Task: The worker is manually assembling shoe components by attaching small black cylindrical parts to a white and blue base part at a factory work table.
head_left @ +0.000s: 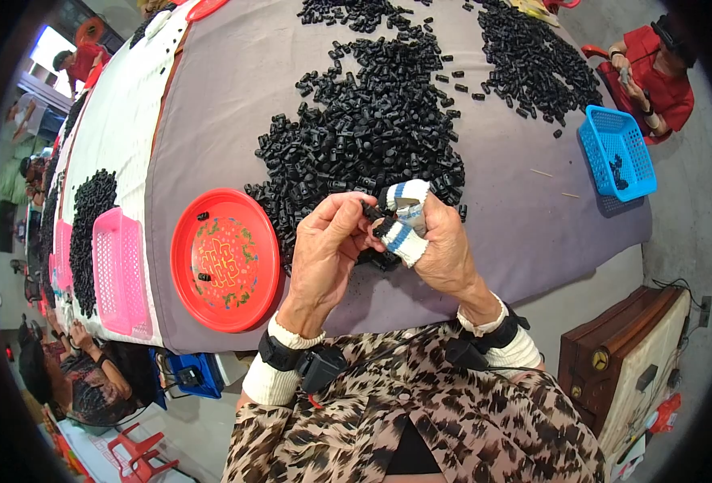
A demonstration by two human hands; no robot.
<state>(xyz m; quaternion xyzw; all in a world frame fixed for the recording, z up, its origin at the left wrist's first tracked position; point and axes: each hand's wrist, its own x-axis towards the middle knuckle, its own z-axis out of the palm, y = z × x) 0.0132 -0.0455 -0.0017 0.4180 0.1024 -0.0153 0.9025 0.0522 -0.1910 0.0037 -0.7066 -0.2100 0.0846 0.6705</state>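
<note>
My left hand (328, 249) pinches a small black plastic piece (371, 212) between its fingertips. Close against it, my right hand (450, 253) is closed, with white-and-blue knitted covers (405, 241) on its thumb and finger. Something greyish shows between those covers, too small to name. Just beyond both hands spreads a large heap of black cylindrical plastic pieces (364, 129). Beside my left hand lies a round red tray (183, 266) with a printed pattern and a few black pieces in it.
A blue basket (652, 171) holding some black pieces stands at the right edge, near a person in red (654, 72). Another pile (533, 60) lies far right. At left are a pink basket (118, 274) and more black pieces (94, 217). A brown cabinet (601, 358) stands lower right.
</note>
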